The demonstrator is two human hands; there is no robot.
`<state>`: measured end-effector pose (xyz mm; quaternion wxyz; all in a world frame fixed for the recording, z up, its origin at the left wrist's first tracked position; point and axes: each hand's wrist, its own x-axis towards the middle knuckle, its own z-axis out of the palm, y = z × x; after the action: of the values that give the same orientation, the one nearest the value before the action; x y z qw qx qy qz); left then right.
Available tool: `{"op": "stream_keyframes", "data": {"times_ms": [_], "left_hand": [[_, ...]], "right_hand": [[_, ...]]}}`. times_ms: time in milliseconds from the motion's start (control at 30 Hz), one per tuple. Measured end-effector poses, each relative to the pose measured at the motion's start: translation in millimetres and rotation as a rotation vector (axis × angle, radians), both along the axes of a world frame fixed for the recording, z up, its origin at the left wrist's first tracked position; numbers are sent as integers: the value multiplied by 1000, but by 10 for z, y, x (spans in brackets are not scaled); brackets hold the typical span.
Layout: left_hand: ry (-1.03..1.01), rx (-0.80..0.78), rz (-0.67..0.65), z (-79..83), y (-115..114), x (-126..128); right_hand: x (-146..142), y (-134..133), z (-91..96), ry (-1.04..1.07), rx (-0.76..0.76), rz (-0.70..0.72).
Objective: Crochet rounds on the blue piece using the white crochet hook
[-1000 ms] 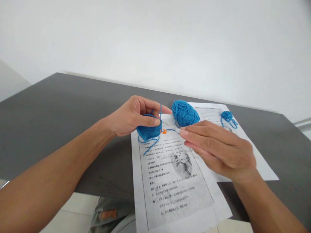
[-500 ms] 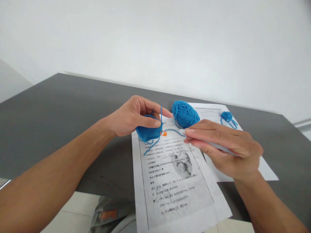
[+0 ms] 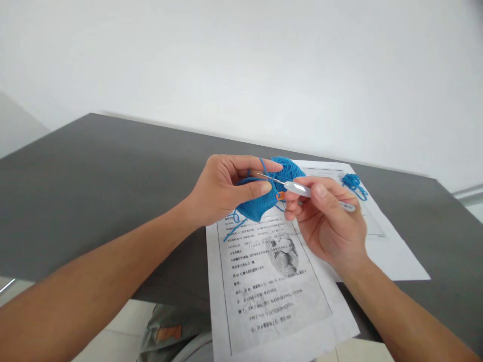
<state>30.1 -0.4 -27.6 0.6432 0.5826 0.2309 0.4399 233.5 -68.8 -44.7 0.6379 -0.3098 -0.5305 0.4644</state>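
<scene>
My left hand [image 3: 226, 188] pinches a small blue crocheted piece [image 3: 258, 203] between thumb and fingers, with blue yarn looped over the index finger. An orange stitch marker [image 3: 280, 195] hangs at the piece's right edge. My right hand [image 3: 324, 221] is closed on a crochet hook [image 3: 302, 189] with a pale translucent handle; its thin metal tip points left into the top of the piece. The blue yarn ball [image 3: 289, 168] lies just behind both hands, partly hidden by them.
Two printed paper sheets lie on the dark grey table [image 3: 94, 176]: a near sheet [image 3: 264, 291] overhanging the front edge and a far sheet [image 3: 381, 246] to the right. A small tangle of blue yarn [image 3: 353, 182] rests on the far sheet. White wall behind.
Both hands rose and came together. My left hand shifted right with the piece. My right hand turned palm-up, and the hook's tip now reaches into the piece.
</scene>
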Motion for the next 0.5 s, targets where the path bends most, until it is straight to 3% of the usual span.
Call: {"op": "stream_keyframes", "data": {"times_ms": [333,500], "left_hand": [[-55,-173,37,-17,-191,153],[-78,-169,19,-28,-185,147]], "right_hand": [[-26,3,-4,-6,90,-78],[-34,-5,-37,-51,119,-129]]}}
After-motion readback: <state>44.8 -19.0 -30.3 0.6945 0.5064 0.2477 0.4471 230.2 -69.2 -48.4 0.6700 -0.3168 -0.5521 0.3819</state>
